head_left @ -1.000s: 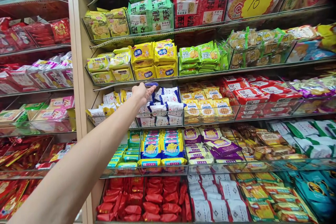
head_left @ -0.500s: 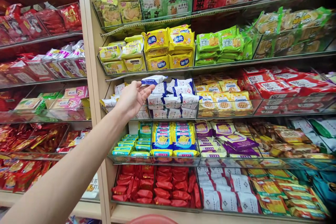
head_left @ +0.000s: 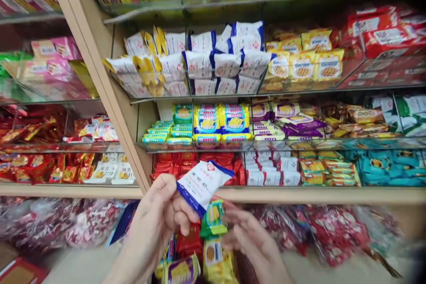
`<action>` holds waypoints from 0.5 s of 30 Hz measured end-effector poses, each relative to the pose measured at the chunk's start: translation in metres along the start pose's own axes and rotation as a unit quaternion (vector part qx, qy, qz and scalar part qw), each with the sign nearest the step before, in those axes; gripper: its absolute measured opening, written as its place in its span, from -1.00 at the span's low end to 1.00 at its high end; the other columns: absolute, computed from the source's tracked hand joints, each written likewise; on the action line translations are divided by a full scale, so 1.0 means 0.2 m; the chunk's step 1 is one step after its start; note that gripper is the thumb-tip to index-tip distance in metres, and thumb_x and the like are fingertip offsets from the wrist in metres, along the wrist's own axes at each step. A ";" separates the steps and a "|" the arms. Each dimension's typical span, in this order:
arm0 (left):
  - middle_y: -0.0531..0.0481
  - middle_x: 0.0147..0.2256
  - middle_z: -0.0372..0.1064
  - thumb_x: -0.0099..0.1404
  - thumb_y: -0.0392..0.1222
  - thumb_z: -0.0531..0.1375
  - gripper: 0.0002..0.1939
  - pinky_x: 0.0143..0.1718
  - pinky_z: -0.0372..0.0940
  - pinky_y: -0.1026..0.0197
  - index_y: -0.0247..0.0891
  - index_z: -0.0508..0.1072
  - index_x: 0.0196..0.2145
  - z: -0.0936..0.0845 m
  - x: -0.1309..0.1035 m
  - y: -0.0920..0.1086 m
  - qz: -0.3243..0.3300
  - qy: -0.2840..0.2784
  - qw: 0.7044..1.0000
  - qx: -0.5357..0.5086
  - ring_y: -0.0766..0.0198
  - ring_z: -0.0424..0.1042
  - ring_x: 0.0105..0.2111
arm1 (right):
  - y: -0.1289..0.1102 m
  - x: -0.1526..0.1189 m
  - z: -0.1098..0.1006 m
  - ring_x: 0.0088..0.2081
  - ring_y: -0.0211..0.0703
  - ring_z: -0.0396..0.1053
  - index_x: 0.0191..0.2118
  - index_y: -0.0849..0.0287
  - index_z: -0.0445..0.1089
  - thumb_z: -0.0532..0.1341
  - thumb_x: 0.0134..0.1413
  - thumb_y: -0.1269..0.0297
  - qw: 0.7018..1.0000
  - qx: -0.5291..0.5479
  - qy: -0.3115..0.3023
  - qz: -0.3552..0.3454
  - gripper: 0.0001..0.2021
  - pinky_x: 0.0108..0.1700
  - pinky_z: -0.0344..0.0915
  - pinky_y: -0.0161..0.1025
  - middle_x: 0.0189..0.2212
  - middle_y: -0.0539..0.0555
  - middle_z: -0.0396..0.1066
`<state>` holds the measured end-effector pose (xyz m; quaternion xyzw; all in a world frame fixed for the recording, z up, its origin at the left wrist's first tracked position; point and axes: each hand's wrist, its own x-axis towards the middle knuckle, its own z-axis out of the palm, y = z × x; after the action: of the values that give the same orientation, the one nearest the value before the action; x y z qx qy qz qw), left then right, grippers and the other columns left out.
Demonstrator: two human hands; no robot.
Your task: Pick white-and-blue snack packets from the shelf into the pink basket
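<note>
My left hand (head_left: 163, 208) is closed on a white snack packet (head_left: 204, 184) with blue ends, pinched at its left end between thumb and fingers. Just to the right is my right hand (head_left: 251, 239), blurred, its fingers stretched out and apart. Its fingertips are close to a green packet (head_left: 213, 217); whether they touch cannot be told. Below the hands lie a yellow cookie packet (head_left: 218, 259), a purple and yellow packet (head_left: 183, 270) and a red packet (head_left: 189, 244). The hands and packets hide most of whatever these rest in.
Shelves with clear front panels rise ahead. White-and-blue packets (head_left: 226, 64) fill one compartment, beside yellow cookie packets (head_left: 301, 69). A wooden upright (head_left: 100, 80) divides the shelving. Clear bags of reddish goods (head_left: 96, 224) sit under the bottom ledge (head_left: 316, 195).
My left hand has drawn back from the shelf and come down with the white-and-blue packet. My right hand has come into view. The view has tilted downward.
</note>
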<state>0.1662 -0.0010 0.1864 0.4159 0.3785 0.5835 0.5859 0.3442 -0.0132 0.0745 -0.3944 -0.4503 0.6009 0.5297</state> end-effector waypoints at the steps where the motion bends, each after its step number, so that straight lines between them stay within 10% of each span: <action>1: 0.08 -0.63 0.38 0.33 -0.11 0.11 -0.80 -0.69 0.24 0.44 -0.20 0.17 -0.38 -0.04 -0.02 -0.06 -0.005 -0.003 1.000 0.007 0.38 0.34 -0.68 | -0.04 0.02 0.01 -0.24 -0.13 0.43 -0.04 0.11 0.34 0.16 0.09 -0.08 1.000 0.014 -0.019 0.007 -0.57 -0.15 0.36 -0.16 -0.04 0.14 0.38; 7: 0.13 -0.56 0.40 0.36 -0.05 0.08 -0.81 -0.52 0.31 0.32 -0.17 0.17 -0.33 -0.24 -0.11 -0.31 -0.017 -0.008 0.997 0.072 0.30 0.44 -0.53 | -0.13 0.11 0.06 -0.24 -0.17 0.40 -0.18 0.10 0.40 0.14 0.16 0.04 0.994 0.074 -0.079 0.033 -0.73 -0.16 0.32 -0.20 -0.28 0.04 0.44; 15: 0.13 -0.51 0.39 0.34 -0.02 0.09 -0.78 -0.47 0.32 0.30 -0.20 0.21 -0.34 -0.35 -0.20 -0.40 -0.001 -0.047 0.983 0.178 0.31 0.45 -0.50 | -0.01 0.14 0.05 -0.37 -0.31 0.31 -0.36 0.12 0.43 0.25 0.05 0.12 0.993 -0.041 -0.099 0.053 -0.82 -0.26 0.26 -0.30 -0.42 -0.06 0.39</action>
<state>0.1285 -0.0358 0.0853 0.5402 0.4489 0.4857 0.5203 0.3319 0.0130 0.0803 -0.3776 -0.5030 0.6456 0.4330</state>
